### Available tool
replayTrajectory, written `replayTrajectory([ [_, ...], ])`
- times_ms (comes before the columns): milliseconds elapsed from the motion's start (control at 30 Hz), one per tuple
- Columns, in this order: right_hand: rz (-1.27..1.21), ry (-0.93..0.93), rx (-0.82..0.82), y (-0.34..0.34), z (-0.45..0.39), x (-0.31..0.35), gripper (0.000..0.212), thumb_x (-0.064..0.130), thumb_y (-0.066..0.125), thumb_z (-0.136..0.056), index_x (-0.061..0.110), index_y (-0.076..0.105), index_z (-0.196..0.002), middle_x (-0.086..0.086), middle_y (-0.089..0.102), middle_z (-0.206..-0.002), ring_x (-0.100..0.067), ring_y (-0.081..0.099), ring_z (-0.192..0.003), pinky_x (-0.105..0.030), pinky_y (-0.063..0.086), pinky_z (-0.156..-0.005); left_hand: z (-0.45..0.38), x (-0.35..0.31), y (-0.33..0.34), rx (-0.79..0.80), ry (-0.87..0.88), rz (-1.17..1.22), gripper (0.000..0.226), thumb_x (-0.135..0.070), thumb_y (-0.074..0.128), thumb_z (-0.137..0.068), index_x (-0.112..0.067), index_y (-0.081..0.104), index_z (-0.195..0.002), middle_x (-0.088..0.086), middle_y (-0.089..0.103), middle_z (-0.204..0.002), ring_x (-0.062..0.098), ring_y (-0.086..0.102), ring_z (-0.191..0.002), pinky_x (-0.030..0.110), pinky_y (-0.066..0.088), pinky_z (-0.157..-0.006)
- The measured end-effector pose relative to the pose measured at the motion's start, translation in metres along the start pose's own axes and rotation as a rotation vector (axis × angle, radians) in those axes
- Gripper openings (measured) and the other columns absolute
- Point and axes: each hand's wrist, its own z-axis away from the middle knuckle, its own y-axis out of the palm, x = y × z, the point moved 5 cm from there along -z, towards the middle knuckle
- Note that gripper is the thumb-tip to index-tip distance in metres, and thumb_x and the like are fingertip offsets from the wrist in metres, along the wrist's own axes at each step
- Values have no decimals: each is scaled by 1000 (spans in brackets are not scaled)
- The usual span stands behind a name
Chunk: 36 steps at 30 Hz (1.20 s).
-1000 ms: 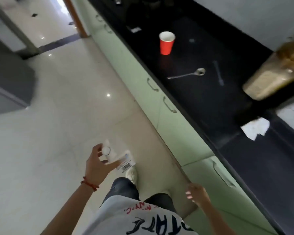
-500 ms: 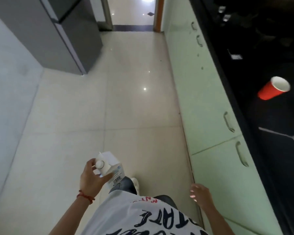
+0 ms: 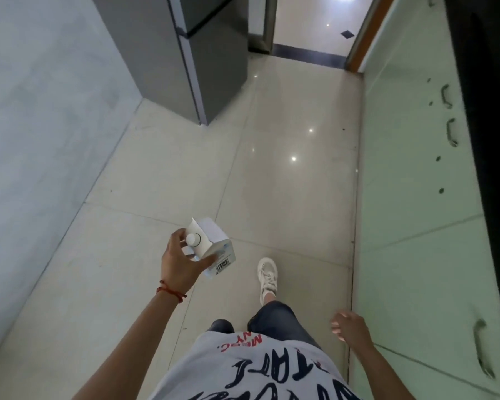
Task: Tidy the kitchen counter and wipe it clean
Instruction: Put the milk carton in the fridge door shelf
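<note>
Above floor (image 3: 286, 197), left hand (image 3: 179, 264) grips white carton (image 3: 214, 249), contents unseen; right hand (image 3: 348, 327) loose, holding nothing.

Carton (image 3: 211, 243): white, with a black barcode (on its lower side). Wrist thread (image 3: 172, 293): red. Shirt (image 3: 251, 370): light grey, black and red lettering. Cabinet fronts (image 3: 410, 197): pale green. Counter (image 3: 494, 111): black. Refrigerator (image 3: 185, 53): grey. Shoe (image 3: 267, 280): white.

We count one white cardboard carton with a round white cap (image 3: 211, 245) at centre frame, one grey metal refrigerator (image 3: 185, 50) at upper left, three curved metal cabinet handles (image 3: 451, 132) down the right side, one white sneaker (image 3: 267, 280), and one red thread bracelet (image 3: 171, 293).
</note>
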Motion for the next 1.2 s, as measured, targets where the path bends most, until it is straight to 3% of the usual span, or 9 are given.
replayTrajectory([
  [167,89,-72,77,-1,-58,102,11,11,48,-92,5,57,-95,-8,62,-73,-22,57,-63,-28,42,-60,-52,-7,-6,-168,-101,18,73,-19,86,-57,-9,46,-118,5,56,-117,20,54,-100,40,55,-81],
  [367,269,-161,208,21,-113,250,12,11,46,-93,5,56,-94,-9,60,-73,-20,55,-61,-28,42,-57,-93,-13,-19,-340,-259,77,71,-11,85,-58,-8,46,-118,12,56,-122,25,56,-105,31,51,-78],
  [633,359,-246,282,90,-185,413,12,18,51,-91,10,61,-91,-6,64,-74,-19,59,-64,-27,43,-58,-190,-10,-37,-442,-397,74,71,-14,85,-57,-10,46,-117,9,57,-122,28,59,-106,32,51,-80],
  [800,342,-196,253,119,-217,492,10,15,51,-91,10,60,-89,-7,64,-74,-21,59,-65,-29,44,-60,-302,-35,-59,-402,-367,49,74,-15,86,-55,-10,46,-117,9,57,-120,28,58,-107,39,54,-82],
  [1033,292,-209,219,154,-245,613,12,17,49,-92,12,60,-91,-6,66,-79,-24,63,-72,-35,49,-72,-495,-131,-96,-314,-111,40,76,-19,86,-56,-9,45,-119,0,52,-116,18,53,-105,35,55,-81],
  [1200,289,-270,233,182,-270,705,11,18,49,-92,14,59,-91,-2,66,-78,-21,64,-73,-39,50,-80,-607,-189,-109,-356,-15,80,73,-17,86,-56,-12,46,-116,-3,53,-113,15,54,-102,28,54,-77],
])
